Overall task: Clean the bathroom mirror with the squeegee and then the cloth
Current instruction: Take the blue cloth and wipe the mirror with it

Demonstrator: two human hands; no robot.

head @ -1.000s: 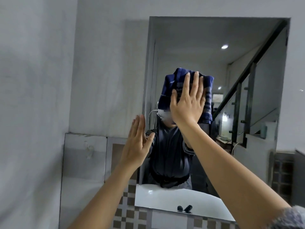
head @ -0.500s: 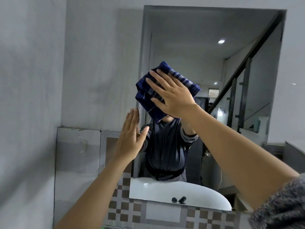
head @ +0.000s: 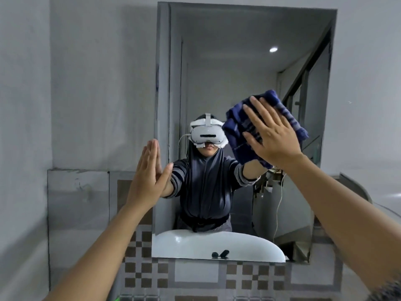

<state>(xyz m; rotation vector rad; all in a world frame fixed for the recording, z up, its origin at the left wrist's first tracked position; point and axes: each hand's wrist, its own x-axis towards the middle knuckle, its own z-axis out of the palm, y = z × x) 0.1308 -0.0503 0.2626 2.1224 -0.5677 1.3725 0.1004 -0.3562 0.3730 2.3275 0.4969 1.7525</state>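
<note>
Pressed flat under the right hand [head: 272, 139], palm open and fingers spread, the folded blue cloth [head: 263, 129] is pinned against the mirror [head: 227, 83] rather than pinched; it sits on the right half of the glass, at about head height. Far to the left of that grip, the left hand [head: 149, 174] is empty, fingers straight and together, braced edge-on at the mirror's left border (whether it rests on the glass or the frame I cannot tell). What has just changed: a second ago the cloth was near the middle of the glass, half a second ago it had swung toward the left side, and now it has crossed to the right, while the left hand has barely moved. That reads as broad side-to-side wiping, so the task looks to be in its cloth stage; no squeegee is in view, and I judge that stage finished. The upper band of glass above the cloth and the strip below it probably remain to be wiped. Below the grip and to its left, the only container is the white basin [head: 195, 244], seen as a reflection, with a small dark fitting [head: 220, 254] on its rim; its bowl cannot be seen into.
</note>
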